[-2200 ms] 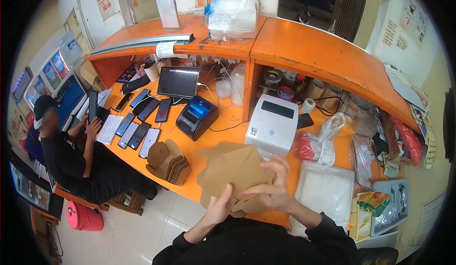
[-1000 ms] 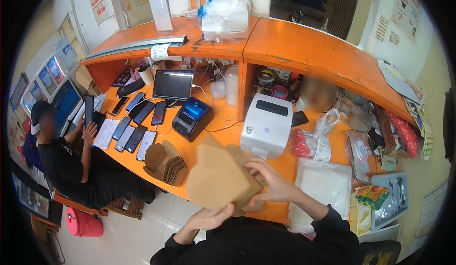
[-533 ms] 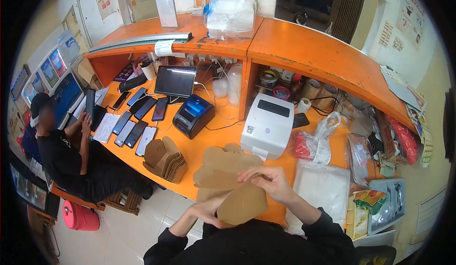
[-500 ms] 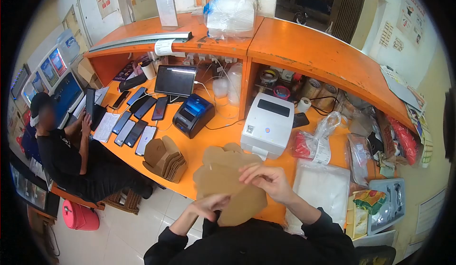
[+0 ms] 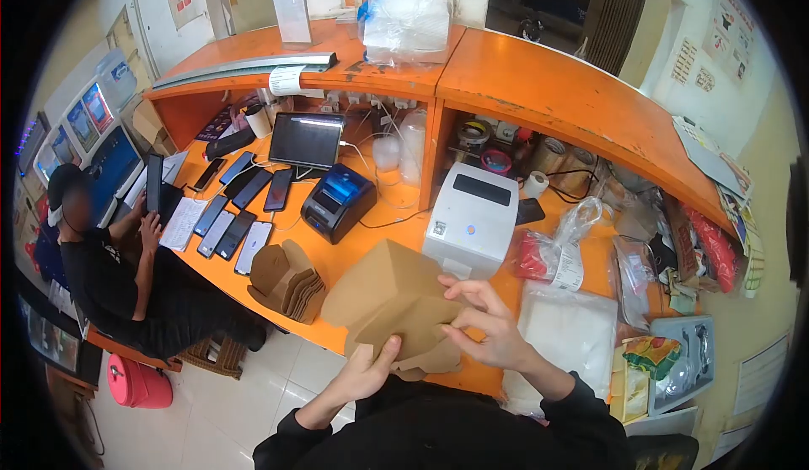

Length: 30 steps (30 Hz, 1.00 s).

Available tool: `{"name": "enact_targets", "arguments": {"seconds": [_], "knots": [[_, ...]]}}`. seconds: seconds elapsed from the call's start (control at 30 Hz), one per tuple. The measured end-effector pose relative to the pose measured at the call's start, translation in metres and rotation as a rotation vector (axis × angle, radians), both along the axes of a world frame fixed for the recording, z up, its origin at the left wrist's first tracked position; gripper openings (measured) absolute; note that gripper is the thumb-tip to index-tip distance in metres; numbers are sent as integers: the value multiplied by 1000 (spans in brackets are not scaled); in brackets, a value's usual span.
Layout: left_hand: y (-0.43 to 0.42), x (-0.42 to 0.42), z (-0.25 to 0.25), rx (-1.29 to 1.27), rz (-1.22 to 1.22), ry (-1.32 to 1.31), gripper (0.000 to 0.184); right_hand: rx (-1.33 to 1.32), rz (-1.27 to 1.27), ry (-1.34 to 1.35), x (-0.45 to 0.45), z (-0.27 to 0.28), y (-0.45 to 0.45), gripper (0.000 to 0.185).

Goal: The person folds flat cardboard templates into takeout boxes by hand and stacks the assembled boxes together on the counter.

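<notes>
A brown cardboard takeaway box [image 5: 383, 272], partly folded with its flaps standing up, is held above the front of the orange counter. My left hand [image 5: 364, 377] is closed on its near left side, the thumb pressed against the board. On the near right side, my right hand [image 5: 484, 323] pinches a flap between bent fingers. The fingertips of my left hand are hidden behind the cardboard. To the left stands a nested stack of similar brown boxes [image 5: 286, 285].
A white label printer [image 5: 472, 217] and a black receipt printer [image 5: 337, 205] stand behind the box. Several phones [image 5: 253, 247] lie to the left, near a seated person [image 5: 101, 259] holding a device. Clear plastic bags [image 5: 565, 335] lie at right.
The cardboard has gone from a flatter sheet to a partly raised box shape. My left thumb now presses on its side, and my right hand has moved slightly down and right.
</notes>
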<state>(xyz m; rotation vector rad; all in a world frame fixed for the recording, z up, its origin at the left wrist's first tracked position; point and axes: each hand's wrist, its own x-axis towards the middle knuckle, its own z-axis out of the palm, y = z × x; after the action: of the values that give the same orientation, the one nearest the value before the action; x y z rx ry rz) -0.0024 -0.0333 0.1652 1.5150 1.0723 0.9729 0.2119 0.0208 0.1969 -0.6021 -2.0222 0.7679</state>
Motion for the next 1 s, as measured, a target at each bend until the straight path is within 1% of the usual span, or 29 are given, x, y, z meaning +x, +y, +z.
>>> {"name": "enact_targets", "arguments": {"seconds": [0.13, 0.23, 0.33, 0.37, 0.43, 0.47, 0.53, 0.57, 0.63, 0.67, 0.7, 0.73, 0.8, 0.83, 0.87, 0.9, 0.93, 0.97, 1.0], "knots": [[0, 3, 1, -4, -5, 11, 37, 85, -48, -87, -1, -3, 4, 14], [0, 2, 1, 100, -104, 8, 38, -6, 0, -78, 1, -13, 4, 20], [3, -13, 2, -260, -189, 2, 44, 117, 11, -169, 1, -22, 6, 23], [5, -14, -6, -240, -194, -74, 52, 76, -20, -126, 0, -25, 5, 27], [4, -15, -3, -217, -200, -17, 55, -5, -83, -38, -3, -32, 4, 34], [5, -15, -1, -209, -205, 9, 56, 38, -101, -64, -4, -36, 5, 40], [15, -19, 4, -286, -278, 70, 58, 127, -127, -117, -8, -41, 8, 53], [17, -23, 4, -329, -312, 99, 59, 69, -86, -137, -10, -38, 8, 46], [26, -33, -27, -371, -558, 91, 61, -58, -3, -177, -15, -27, 6, 35], [28, -36, -39, -392, -682, 84, 61, -119, 100, -155, -16, -32, 5, 33], [26, -34, -28, -431, -738, 155, 64, -184, 203, -131, -17, -40, 5, 31], [23, -32, -21, -629, -645, 215, 66, -250, 304, -105, -17, -48, 4, 29], [17, -30, -17, -1017, -452, 341, 71, -582, 294, -431, -11, -63, -2, 25], [10, -37, -47, -1031, -495, -80, 71, -664, 231, -483, -9, -65, -7, 24], [-1, -49, -101, -1014, -519, -502, 72, -746, 166, -532, -7, -67, -13, 24], [-4, -49, -107, -965, -527, -922, 73, -746, 43, -464, -9, -62, -22, 24], [-8, -47, -111, -954, -562, -1074, 69, -740, -82, -396, -10, -61, -29, 25], [-13, -43, -114, -937, -596, -1224, 66, -598, -122, -320, -12, -71, -37, 25], [-15, -36, -102, -917, -629, -1374, 63, -457, -161, -243, -14, -85, -46, 26]]}}
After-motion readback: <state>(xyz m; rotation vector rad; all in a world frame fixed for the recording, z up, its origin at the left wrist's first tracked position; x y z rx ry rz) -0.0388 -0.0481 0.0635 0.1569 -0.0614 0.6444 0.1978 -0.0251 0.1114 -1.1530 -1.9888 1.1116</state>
